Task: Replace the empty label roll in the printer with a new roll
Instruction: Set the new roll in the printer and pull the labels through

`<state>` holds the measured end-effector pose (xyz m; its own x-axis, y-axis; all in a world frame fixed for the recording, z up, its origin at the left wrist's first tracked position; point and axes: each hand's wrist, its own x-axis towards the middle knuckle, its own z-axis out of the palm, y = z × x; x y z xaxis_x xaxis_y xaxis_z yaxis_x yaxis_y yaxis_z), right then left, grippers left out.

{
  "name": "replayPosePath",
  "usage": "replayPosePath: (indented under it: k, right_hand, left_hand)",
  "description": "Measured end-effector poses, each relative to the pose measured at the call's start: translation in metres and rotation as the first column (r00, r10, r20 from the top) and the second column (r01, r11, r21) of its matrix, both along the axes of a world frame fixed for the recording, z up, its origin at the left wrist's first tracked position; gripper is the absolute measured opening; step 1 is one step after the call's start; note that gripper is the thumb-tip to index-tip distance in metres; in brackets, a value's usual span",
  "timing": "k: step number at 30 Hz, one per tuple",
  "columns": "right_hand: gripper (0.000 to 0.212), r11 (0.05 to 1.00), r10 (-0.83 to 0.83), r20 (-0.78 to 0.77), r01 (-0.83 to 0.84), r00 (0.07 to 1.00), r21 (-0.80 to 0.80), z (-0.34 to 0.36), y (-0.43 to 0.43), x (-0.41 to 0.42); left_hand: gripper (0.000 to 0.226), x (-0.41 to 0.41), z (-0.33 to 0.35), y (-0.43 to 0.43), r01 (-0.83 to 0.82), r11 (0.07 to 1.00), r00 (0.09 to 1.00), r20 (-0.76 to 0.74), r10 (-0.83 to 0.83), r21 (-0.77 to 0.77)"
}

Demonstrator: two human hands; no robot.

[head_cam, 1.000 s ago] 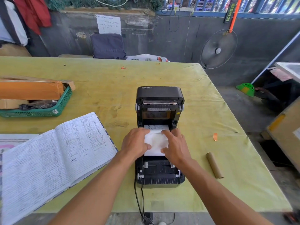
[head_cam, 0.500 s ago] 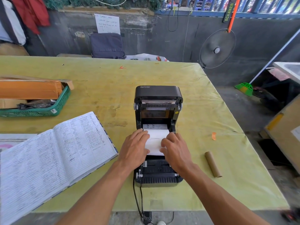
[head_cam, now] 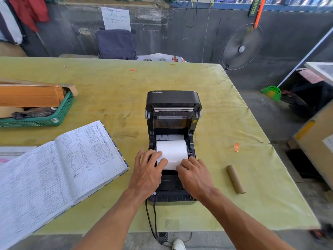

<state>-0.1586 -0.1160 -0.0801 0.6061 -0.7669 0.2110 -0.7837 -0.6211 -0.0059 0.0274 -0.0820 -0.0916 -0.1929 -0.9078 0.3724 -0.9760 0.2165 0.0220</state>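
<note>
A black label printer [head_cam: 173, 100] stands on the yellow-green table [head_cam: 207, 98] with its lid raised. A white label roll [head_cam: 172, 150] lies in its bay, and its loose end runs toward me. My left hand [head_cam: 146, 175] and my right hand [head_cam: 195, 176] rest on that loose end at the front of the bay, fingers pressing the paper from both sides. The empty brown cardboard core [head_cam: 235, 179] lies on the table to the right of the printer.
An open handwritten ledger [head_cam: 59, 165] lies left of the printer. A green basket [head_cam: 45, 120] with cardboard and packets sits at far left. Black cables [head_cam: 151, 221] hang off the near table edge. A fan [head_cam: 242, 47] and boxes stand right of the table.
Both hands have slid toward me along the paper, uncovering most of the white roll in the bay. The printer and core have not moved.
</note>
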Motion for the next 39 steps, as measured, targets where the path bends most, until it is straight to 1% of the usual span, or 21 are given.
replayPosePath:
  k: [5, 8, 12, 14, 16, 17, 21, 24, 30, 34, 39]
  right_hand:
    - [0.032, 1.000, 0.015, -0.059, -0.015, 0.998, -0.007, 0.003, 0.004, 0.001]
    - [0.033, 0.999, 0.028, -0.099, -0.030, 0.995, -0.014, 0.004, 0.005, 0.002]
    - [0.033, 0.999, 0.050, -0.176, -0.052, 0.983, -0.010, -0.001, 0.006, 0.002]
    - [0.035, 0.998, 0.056, -0.202, -0.057, 0.978, -0.003, -0.002, 0.007, 0.002]
    - [0.037, 0.999, 0.054, -0.217, -0.054, 0.975, 0.005, -0.002, 0.008, 0.003]
    - [0.037, 0.999, 0.053, -0.224, -0.052, 0.973, 0.012, -0.002, 0.008, 0.004]
    - [0.036, 0.998, 0.064, -0.249, -0.057, 0.966, 0.033, -0.002, 0.010, 0.005]
    - [0.033, 0.997, 0.061, -0.243, -0.048, 0.968, 0.058, -0.003, 0.011, 0.004]
    - [0.030, 0.994, 0.024, -0.207, -0.002, 0.978, 0.107, 0.000, 0.016, 0.005]
    - [0.029, 0.993, 0.005, -0.175, 0.017, 0.985, 0.120, 0.000, 0.019, 0.004]
    - [0.038, 0.993, -0.022, -0.159, 0.039, 0.987, 0.107, 0.001, 0.022, 0.004]
  left_hand:
    - [0.030, -0.001, -0.004, 0.006, -0.010, 1.000, 1.000, 0.017, 0.010, -0.017]
    - [0.026, 0.000, -0.006, 0.008, -0.002, 0.999, 1.000, 0.014, 0.003, -0.042]
    - [0.027, 0.001, -0.006, 0.013, 0.060, 0.994, 0.998, 0.014, -0.059, -0.087]
    - [0.021, -0.003, -0.007, 0.015, 0.072, 0.995, 0.997, -0.008, -0.072, -0.063]
    - [0.008, -0.006, -0.009, 0.017, 0.073, 0.997, 0.996, -0.048, -0.074, -0.033]
    - [0.005, -0.008, -0.009, 0.018, 0.072, 0.997, 0.995, -0.070, -0.072, -0.011]
    - [0.009, -0.016, -0.009, 0.019, 0.042, 0.992, 0.995, -0.090, -0.032, 0.116]
    - [0.014, -0.018, -0.005, 0.017, 0.020, 0.985, 0.996, -0.090, -0.005, 0.169]
    - [0.021, -0.018, 0.004, 0.017, 0.026, 0.971, 1.000, -0.018, -0.022, 0.236]
    - [0.021, -0.018, 0.004, 0.016, 0.023, 0.964, 1.000, 0.008, -0.026, 0.265]
    - [0.017, -0.026, 0.005, 0.019, 0.002, 0.961, 0.998, 0.067, -0.022, 0.278]
